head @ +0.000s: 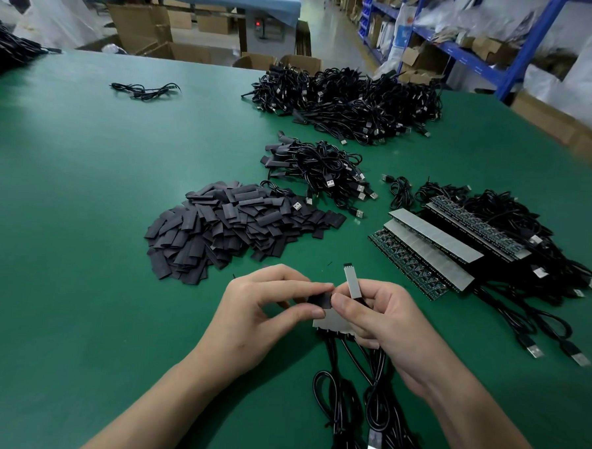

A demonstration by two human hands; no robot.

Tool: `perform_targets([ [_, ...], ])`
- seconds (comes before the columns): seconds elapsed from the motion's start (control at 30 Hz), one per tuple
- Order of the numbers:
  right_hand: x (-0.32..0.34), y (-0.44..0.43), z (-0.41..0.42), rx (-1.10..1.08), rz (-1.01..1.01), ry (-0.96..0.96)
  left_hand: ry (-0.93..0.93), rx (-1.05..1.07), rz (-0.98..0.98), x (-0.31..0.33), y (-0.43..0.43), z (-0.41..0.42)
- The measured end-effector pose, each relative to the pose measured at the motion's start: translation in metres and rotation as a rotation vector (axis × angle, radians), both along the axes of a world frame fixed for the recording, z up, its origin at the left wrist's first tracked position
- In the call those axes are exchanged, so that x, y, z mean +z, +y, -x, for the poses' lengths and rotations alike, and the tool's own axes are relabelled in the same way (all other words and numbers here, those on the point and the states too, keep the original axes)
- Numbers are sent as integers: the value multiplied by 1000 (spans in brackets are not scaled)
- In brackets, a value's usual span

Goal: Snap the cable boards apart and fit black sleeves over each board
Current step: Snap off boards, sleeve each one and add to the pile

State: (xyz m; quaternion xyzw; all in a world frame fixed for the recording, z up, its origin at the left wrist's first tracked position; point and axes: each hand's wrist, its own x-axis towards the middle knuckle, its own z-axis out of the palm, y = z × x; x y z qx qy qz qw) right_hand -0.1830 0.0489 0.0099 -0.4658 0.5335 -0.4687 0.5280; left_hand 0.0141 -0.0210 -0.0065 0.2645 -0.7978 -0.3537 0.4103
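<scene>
1. Board (351,283) sticks up from the right hand (385,320), gripped between thumb and fingers above the table (82,213).
2. Left hand (266,312) pinches a black sleeve (320,299) just beside it.
3. Cables (338,415) trail toward the person.

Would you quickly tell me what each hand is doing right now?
Left hand: pinching a black sleeve.
Right hand: gripping the cable boards.

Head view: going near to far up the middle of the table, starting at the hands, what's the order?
Hands first, level: left hand pinching a black sleeve, right hand gripping the boards → sleeve pile → small cable bundle → big cable pile → cardboard boxes.
</scene>
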Motion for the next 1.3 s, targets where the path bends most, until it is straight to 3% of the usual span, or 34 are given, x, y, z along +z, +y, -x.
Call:
perform_targets([
  [0.9,1,-1,-5,-36,28,138,-132,62,211,3,3,2],
  [1.3,-3,0,-1,-43,30,217,-136,65,205,0,3,1],
])
